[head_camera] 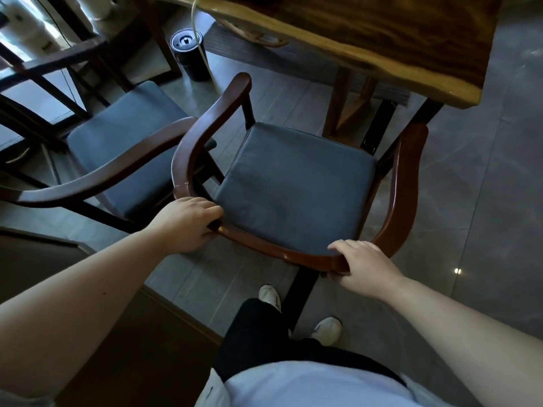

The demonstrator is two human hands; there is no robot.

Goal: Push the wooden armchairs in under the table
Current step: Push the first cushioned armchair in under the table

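**Both hands on the armchair's back rail, seat facing the table**

The left hand [188, 221] is wrapped around the curved back rail of a wooden armchair [405, 183], fingers curled over the top towards the seat. The right hand [363, 267] grips the same rail further along, fingers over the top and thumb beneath. The armchair stands on a grey tiled floor [476, 201] with its grey seat cushion [296, 183] fully out in the open; only the front tips of its armrests reach about level with the near edge of the live-edge wooden table [396, 39], whose thick slab shows dark grain and a pale border.

A second armchair [97, 171] with a matching cushion stands just beside the first on the left, angled away. A black cylindrical bin [189, 55] sits on the floor under the table, with a pale cord [202, 54] hanging past it. The person's white shoes [327, 330] stand behind the chair, and bright window light enters at the upper left.
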